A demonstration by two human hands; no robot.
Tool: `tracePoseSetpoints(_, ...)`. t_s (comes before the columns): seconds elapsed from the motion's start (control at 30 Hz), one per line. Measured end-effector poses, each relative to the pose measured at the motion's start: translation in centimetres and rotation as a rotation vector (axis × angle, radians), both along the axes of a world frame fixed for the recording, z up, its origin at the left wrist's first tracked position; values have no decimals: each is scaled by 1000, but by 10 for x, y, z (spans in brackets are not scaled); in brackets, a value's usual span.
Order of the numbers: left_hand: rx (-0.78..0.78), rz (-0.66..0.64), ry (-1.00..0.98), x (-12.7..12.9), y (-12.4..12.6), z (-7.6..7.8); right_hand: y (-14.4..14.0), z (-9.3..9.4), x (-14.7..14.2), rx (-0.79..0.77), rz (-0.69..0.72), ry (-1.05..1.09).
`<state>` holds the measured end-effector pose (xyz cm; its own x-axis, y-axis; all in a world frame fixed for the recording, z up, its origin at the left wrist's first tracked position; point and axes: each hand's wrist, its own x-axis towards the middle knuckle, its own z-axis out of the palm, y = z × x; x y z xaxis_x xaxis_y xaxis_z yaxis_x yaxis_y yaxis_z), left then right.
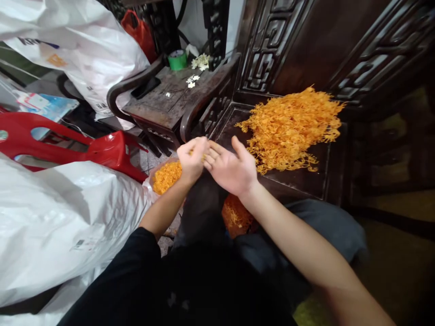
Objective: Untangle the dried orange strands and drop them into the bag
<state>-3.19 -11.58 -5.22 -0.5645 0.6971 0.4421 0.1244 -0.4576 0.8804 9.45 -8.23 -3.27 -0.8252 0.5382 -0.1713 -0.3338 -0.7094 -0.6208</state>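
My left hand (193, 157) is closed in a fist, with small yellow bits showing at its fingers; what lies inside is mostly hidden. Palm up beside it, my right hand (233, 166) is open, its fingertips meeting the left fist. To the right, a heap of orange, stringy, curly strands (294, 129) lies on the dark wooden chair seat (302, 183). Below my left wrist, a bag holds small orange pieces (167, 177). Between my legs a reddish bag (237, 215) contains more orange strands.
A dark wooden side table (154, 106) carries a green tape roll (177, 59), a black phone (145, 88) and pale flower-like bits (200, 62). At left are a red plastic chair (108, 151) and large white sacks (61, 222). A red bag (139, 34) stands behind.
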Motion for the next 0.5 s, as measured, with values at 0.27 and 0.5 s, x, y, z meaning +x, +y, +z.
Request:
tracePoseSetpoints(0.27,-657,342,-84,-114,-47,-65,-4,-8,15,1,41,-6)
tracePoseSetpoints(0.5,-1199,365,507,-113,-94,-165,20,-55,65,709,-104,-456)
